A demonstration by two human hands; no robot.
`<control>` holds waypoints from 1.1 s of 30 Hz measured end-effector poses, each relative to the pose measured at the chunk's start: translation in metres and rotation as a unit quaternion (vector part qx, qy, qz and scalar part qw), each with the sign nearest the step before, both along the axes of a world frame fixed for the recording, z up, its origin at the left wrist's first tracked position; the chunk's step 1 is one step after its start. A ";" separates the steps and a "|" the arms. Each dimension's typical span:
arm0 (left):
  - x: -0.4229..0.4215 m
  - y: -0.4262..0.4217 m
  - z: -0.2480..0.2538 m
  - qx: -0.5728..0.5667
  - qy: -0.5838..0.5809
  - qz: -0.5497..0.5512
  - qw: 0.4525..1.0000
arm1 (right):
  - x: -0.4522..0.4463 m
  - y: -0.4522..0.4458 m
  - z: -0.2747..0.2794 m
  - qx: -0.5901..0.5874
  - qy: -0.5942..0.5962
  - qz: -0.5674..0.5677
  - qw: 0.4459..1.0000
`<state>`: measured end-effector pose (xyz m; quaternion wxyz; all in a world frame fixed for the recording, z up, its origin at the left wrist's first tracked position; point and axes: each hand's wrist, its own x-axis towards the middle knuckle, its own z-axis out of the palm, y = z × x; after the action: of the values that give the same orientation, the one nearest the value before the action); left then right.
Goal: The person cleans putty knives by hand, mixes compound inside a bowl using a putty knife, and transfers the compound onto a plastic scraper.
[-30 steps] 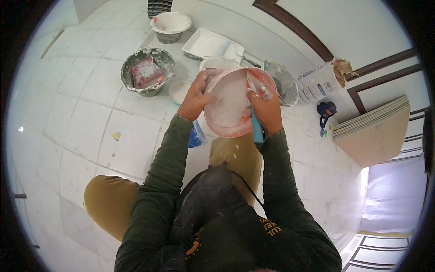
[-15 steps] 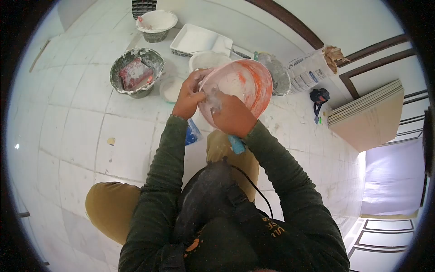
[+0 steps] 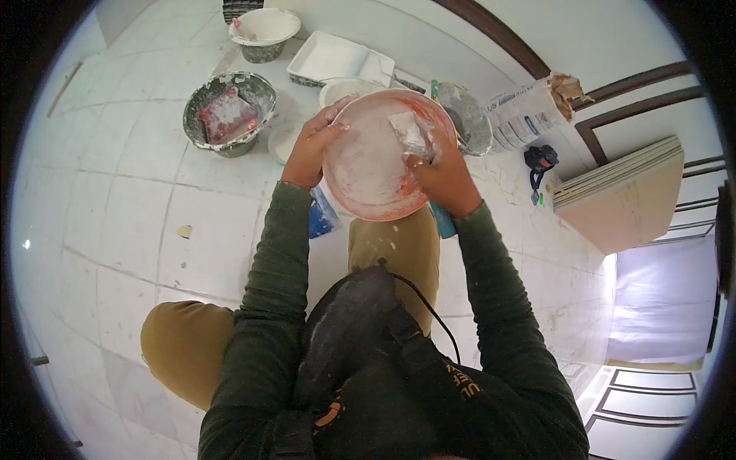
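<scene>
An orange-red bowl (image 3: 368,180), smeared white inside, is tilted with its inside facing me above my knee. My left hand (image 3: 308,153) grips its left rim, fingers behind and thumb along the inner edge. In my right hand (image 3: 447,175) is a crumpled whitish scrap (image 3: 411,132), pressed against the inner wall at the upper right. Whether the scrap is plastic, paper or cloth I cannot tell. Something blue (image 3: 323,215) lies on the floor below my left hand, partly hidden by the bowl. A teal thing (image 3: 442,221) shows beneath my right wrist.
A dark bucket (image 3: 193,126) holding a red, white-smeared thing stands on the left. Behind are a white-rimmed bucket (image 3: 264,52), a paint tray (image 3: 307,61) and a white tub (image 3: 331,93). A paper bag (image 3: 529,115), a dark tool (image 3: 541,159) and stacked boards (image 3: 625,195) are rightward.
The bowl has turned to face me more. My right hand has moved from the bowl's left side to its right inner wall, carrying the scrap. My left hand stays on the rim.
</scene>
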<state>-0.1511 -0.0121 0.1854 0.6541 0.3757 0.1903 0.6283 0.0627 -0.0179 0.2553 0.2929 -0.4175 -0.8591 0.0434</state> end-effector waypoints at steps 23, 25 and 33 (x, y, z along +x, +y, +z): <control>0.000 -0.010 0.014 0.014 0.057 0.013 0.998 | -0.020 0.004 -0.089 -0.171 0.347 -0.209 0.898; 0.001 -0.007 0.012 0.010 0.059 0.028 0.998 | -0.039 -0.023 -0.044 -0.282 0.422 -0.211 0.835; -0.001 -0.009 0.015 0.038 0.099 0.041 0.994 | -0.039 -0.015 -0.052 -0.171 0.378 -0.243 0.877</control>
<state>-0.1521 -0.0211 0.2001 0.5911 0.4527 0.2451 0.6210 0.0238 -0.0332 0.2038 0.5212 -0.6081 -0.5336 0.2716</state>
